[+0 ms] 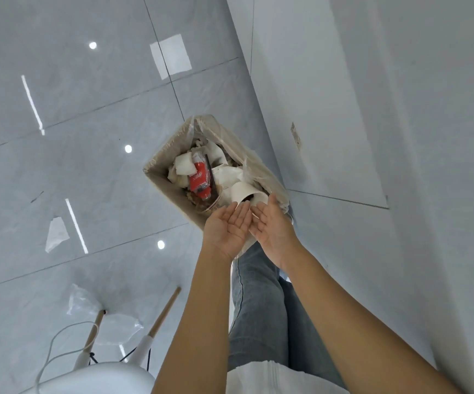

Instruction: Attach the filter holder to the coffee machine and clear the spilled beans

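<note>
I look down at a beige waste bin [160,163] lined with a clear plastic bag, standing on the grey tiled floor by the wall. It holds crumpled paper, white cups and a red bottle [198,179]. My left hand [227,226] and my right hand [271,224] hover side by side over the bin's near corner, palms up and tilted toward the bin, fingers straight. Nothing rests in either palm. The coffee machine, the filter holder and any beans are out of view.
A white chair [96,378] with wooden legs stands at the lower left, with a white cable and clear plastic beside it. A scrap of white paper [55,233] lies on the floor to the left. White wall panels [343,95] run along the right.
</note>
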